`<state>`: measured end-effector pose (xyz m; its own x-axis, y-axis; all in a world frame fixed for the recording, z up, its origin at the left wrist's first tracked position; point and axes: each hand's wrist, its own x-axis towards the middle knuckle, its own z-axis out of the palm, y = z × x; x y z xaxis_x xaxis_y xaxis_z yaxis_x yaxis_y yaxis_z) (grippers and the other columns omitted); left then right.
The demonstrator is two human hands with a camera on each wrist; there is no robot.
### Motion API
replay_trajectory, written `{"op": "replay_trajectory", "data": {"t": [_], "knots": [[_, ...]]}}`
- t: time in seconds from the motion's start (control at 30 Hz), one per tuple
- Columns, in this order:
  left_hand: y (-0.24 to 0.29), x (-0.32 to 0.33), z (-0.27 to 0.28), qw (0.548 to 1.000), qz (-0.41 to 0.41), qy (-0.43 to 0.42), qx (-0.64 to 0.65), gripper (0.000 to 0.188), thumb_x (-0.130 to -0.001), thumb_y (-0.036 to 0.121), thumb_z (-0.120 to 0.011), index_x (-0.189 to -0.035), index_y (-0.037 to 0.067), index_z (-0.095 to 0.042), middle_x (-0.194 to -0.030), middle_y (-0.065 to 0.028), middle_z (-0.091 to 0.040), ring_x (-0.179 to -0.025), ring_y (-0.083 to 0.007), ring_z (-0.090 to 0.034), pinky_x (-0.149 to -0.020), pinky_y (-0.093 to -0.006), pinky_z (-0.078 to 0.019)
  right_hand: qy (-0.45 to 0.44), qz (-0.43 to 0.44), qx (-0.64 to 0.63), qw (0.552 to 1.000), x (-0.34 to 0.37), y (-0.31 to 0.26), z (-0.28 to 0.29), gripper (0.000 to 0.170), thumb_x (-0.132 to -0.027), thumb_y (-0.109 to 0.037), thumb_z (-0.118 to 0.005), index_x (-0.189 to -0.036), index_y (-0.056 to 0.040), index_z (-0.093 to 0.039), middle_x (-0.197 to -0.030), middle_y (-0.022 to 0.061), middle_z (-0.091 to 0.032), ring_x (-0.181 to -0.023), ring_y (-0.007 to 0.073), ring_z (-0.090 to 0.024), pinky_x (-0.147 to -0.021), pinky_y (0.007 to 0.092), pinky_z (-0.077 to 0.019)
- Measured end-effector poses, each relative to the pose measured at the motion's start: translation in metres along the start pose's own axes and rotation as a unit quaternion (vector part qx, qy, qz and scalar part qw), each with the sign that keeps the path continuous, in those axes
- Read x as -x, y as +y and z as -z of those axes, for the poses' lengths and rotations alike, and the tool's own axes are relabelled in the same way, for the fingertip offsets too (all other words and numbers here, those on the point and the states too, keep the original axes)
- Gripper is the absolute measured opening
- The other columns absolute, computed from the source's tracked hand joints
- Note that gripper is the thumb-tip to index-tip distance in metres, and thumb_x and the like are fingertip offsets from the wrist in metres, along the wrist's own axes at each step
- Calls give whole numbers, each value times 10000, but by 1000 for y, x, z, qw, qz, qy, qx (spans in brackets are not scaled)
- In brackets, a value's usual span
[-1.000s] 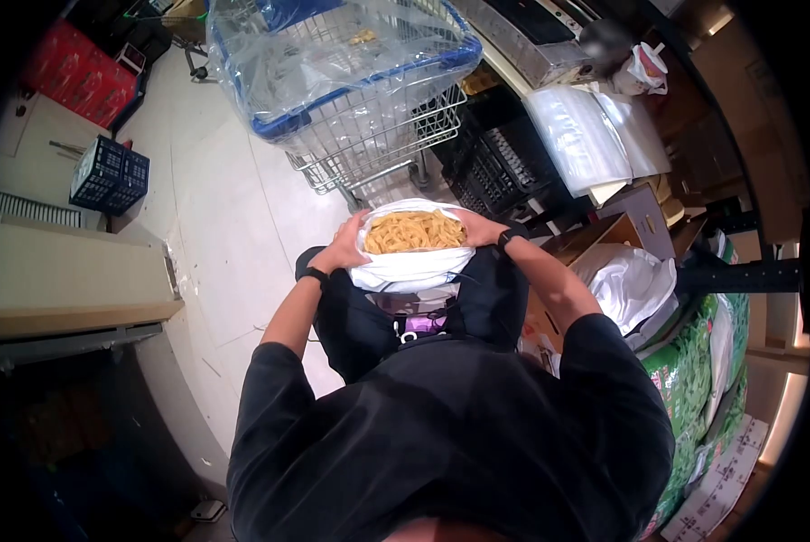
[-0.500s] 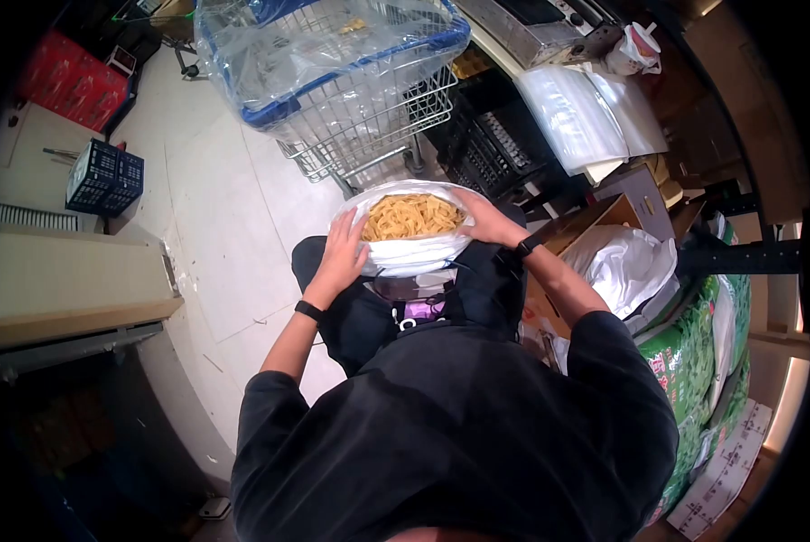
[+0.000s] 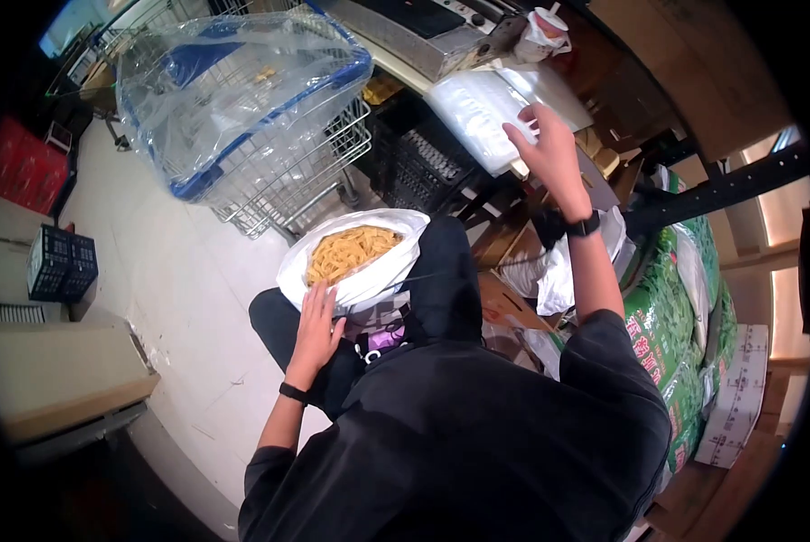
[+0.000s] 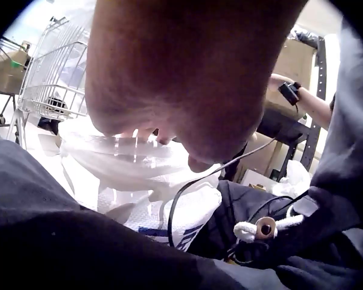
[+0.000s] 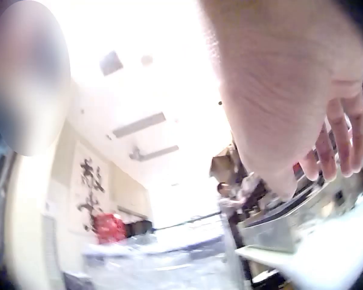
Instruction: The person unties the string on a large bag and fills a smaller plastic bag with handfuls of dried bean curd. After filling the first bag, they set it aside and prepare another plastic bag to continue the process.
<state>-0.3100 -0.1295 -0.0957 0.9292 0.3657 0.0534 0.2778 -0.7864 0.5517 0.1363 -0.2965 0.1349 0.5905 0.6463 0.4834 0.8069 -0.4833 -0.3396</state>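
Noted left hand [image 3: 315,330] released: fingers straight and laid on near rim of white sack [image 3: 369,287], thumb apart from them. Found yellow strips [image 3: 351,255] heaped inside sack, just beyond left fingertips and well apart from right hand [image 3: 552,164]. Logged right hand as raised and likewise released, fingers loosely bent, over stack of clear plastic bags [image 3: 473,117]; cannot tell whether touching topmost bag. Observed metal appliance with knobs [image 3: 414,41] past right fingertips, beyond bags. Located black crate [image 3: 428,167] between both hands, farther out. Saw crumpled white bag [image 3: 563,280] below right wrist, toward body, with green printed sacks [image 3: 658,321] farther to right of that wrist. Recorded wire shopping cart [image 3: 288,172] ahead of left hand, past sack, draped with clear plastic sheet [image 3: 242,72]. Placed dark blue crate [image 3: 60,262] on floor well left of left hand. Noted dark bands on both wrists. From left-wrist view, picked out white cord with toggle [image 4: 263,230] on dark trousers, below and right of left thumb. From right-wrist view, spotted another person [image 5: 230,202] far past right hand, too blurred for detail.
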Motion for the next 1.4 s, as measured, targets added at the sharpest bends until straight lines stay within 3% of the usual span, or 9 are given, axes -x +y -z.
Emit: {"op": "replay_trajectory", "data": {"t": [0.1, 0.2, 0.27, 0.43, 0.73, 1.03, 1.2, 1.3, 1.4], "knots": [[1, 1, -3, 1000, 12, 20, 2, 632, -995, 180, -642, -1561, 1, -423, -1646, -249, -351, -1548, -429, -296, -1290, -518, -217, -17, 2, 150, 988, -14, 61, -35, 635, -901, -500, -780, -1154, 63, -627, -1142, 280, -687, -1073, 436, -670, -911, 484, -538], [-1, 0, -8, 999, 11, 37, 8, 629, -1001, 190, -641, -1561, 3, -424, -1650, -253, -347, -1546, -441, -292, -1292, -520, -208, -205, -36, 148, 967, -20, 92, -60, 907, -858, -738, -701, -1226, 86, -606, -1220, 323, -654, -1151, 457, -645, -991, 485, -531], [-1, 1, -8, 999, 29, 32, 6, 620, -1003, 196, -643, -1551, -2, -433, -1645, -254, -354, -1544, -442, -296, -1293, -529, -202, -143, -22, 190, 971, -10, 88, -75, 904, -852, -733, -711, -1222, 85, -607, -1251, 336, -644, -1164, 459, -645, -978, 491, -537], [-1, -3, -6, 998, 26, 50, 17, 588, -1005, 196, -643, -1523, -11, -459, -1634, -255, -371, -1532, -444, -318, -1289, -544, -208, -107, -27, 134, 985, -18, 77, -64, 532, -995, -430, -664, -838, 77, -692, -797, 322, -677, -871, 490, -691, -803, 545, -558], [5, -11, 2, 997, 35, 70, 20, 550, -999, 188, -653, -1485, -13, -491, -1602, -264, -399, -1511, -456, -345, -1285, -551, -219, -113, 80, 218, 966, -32, 86, -74, 135, -812, 8, -584, -806, 67, -706, -839, 300, -698, -855, 477, -704, -789, 531, -579], [105, -138, 83, 975, -181, 115, 62, 528, -952, 160, -695, -1445, 50, -541, -1575, -193, -461, -1463, -418, -428, -1247, -551, -287, -42, -1, 159, 986, -47, 108, -68, 182, -799, -101, -818, -768, 46, -716, -859, 287, -706, -845, 474, -697, -769, 541, -560], [144, -225, 52, 956, -256, 91, 108, 586, -930, 220, -716, -1459, 52, -527, -1584, -226, -440, -1476, -444, -403, -1218, -537, -330, -26, -85, 91, 992, -46, 96, -43, 299, -779, -228, -897, -732, 13, -727, -744, 232, -698, -755, 406, -709, -693, 482, -546], [166, -276, 27, 959, -261, 94, 60, 674, -924, 261, -726, -1513, 63, -466, -1640, -236, -355, -1519, -465, -327, -1211, -563, -328, -35, -231, -169, 958, -51, 127, -63, 432, -773, -350, -909, -646, 6, -699, -621, 167, -667, -606, 299, -671, -636, 406, -529], [189, -321, 6, 973, -224, 50, 40, 811, -921, 315, -730, -1601, 95, -348, -1702, -218, -245, -1575, -460, -210, -1212, -624, -292, -38, -158, -80, 983, -53, 129, -65, 447, -753, -379, -910, -645, -3, -695, -632, 149, -684, -611, 313, -676, -651, 396, -541]]}}
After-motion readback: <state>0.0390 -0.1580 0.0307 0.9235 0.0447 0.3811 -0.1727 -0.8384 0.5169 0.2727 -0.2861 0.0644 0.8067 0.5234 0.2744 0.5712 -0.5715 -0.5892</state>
